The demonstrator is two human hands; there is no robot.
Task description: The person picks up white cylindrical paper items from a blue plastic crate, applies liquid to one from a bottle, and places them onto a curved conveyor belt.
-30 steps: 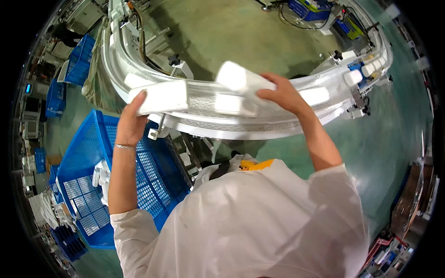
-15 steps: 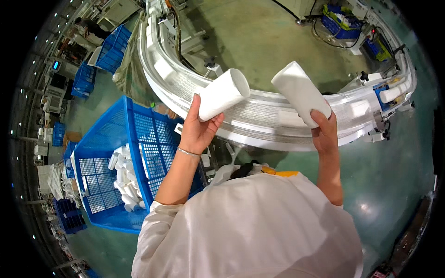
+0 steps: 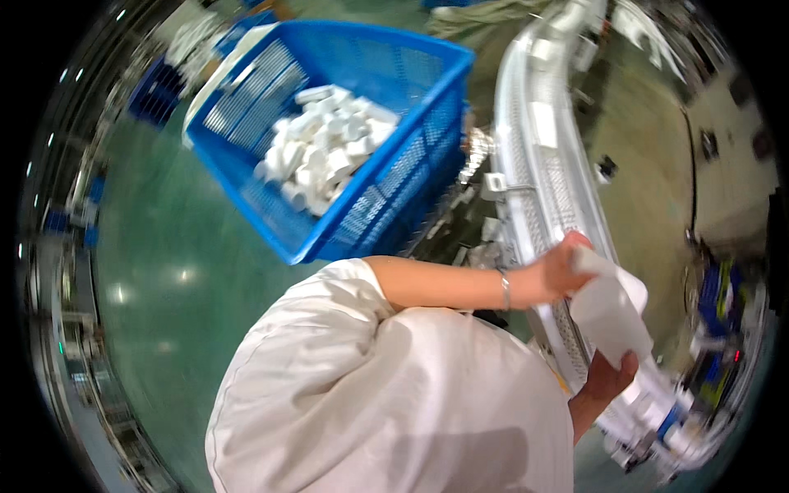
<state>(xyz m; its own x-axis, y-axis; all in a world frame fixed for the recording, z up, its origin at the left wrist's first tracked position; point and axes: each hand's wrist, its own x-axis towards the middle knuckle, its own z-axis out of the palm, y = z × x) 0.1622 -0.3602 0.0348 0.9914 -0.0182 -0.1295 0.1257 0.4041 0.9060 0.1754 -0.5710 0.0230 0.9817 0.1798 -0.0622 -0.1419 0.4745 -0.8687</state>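
Fingers of the left hand (image 3: 563, 271) are wrapped around the far end of a white bottle (image 3: 610, 316); the right hand (image 3: 608, 380) grips its near end. Both are blurred. The bottle's long axis runs far-left to near-right, held over the curved white conveyor (image 3: 538, 156) at right. A blue crate (image 3: 362, 90) heaped with white bottles (image 3: 325, 144) sits far left on the green floor (image 3: 156, 271). Half a second earlier, two bottles were held apart, one per hand; the view has since swung left.
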